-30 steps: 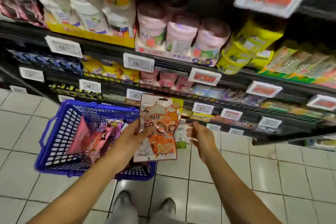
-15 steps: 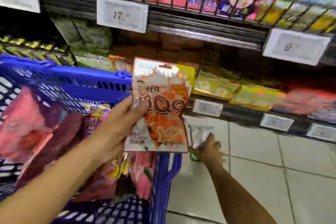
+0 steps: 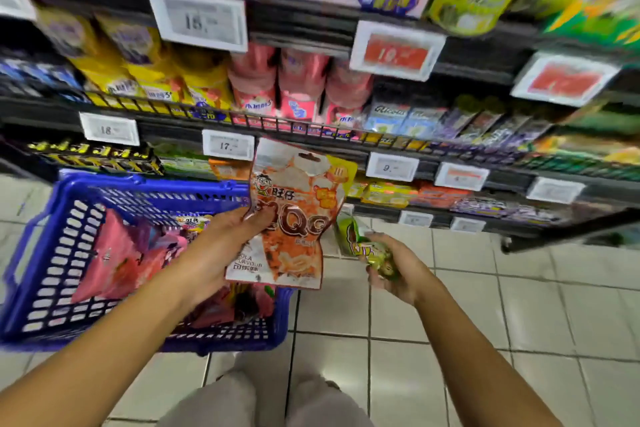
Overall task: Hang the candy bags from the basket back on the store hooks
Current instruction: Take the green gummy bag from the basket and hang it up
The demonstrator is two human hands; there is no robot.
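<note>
A: Nearest first?

B: Right hand [image 3: 398,270] low over the floor tiles [image 3: 519,322], fingers curled round a small green bag [image 3: 367,248]. Left hand [image 3: 221,246] just beside it, thumb pinching an orange candy bag [image 3: 294,218] upright in front of the shelves, hang hole at its top free.

A: And behind the left hand?

B: Blue basket [image 3: 52,253] on the floor, holding a heap of pink and red bags [image 3: 114,260]. Plenty left to hang, by the look of it.

A: Farther back?

B: Shelves [image 3: 311,135] of sweets with price tags [image 3: 228,145]. No hook plainly visible; too blurred to tell.

A: So how far along?

B: Judging from this, early or midway at best. Two bags in hand, neither on a hook yet. Still to do: find the right hooks, thread each hole on, then go back for the heap in the basket.
</note>
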